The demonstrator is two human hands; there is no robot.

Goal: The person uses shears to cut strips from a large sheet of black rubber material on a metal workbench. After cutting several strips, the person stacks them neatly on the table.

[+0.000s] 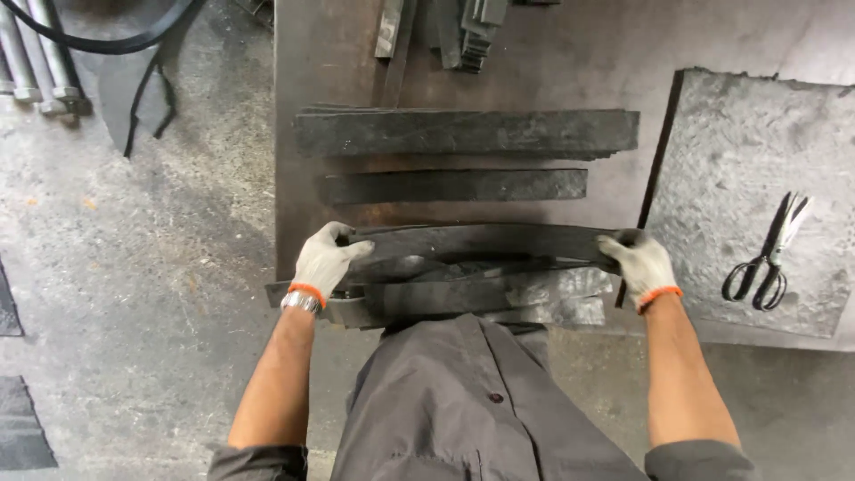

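Left hand (pixel 325 258) and right hand (pixel 639 260), both gloved, each grip an end of a long black rubber strip (pixel 481 242) lifted between them, above the strip pile (pixel 463 298) on the table (pixel 338 71); scissors (pixel 768 258) lie right of the right hand.

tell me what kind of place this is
Probably a small workshop that cuts rubber or similar sheet material. Long dark flat strips lie stacked on a brown metal workbench, black-handled shears rest on a grey slab, and both gloved hands hold another strip.
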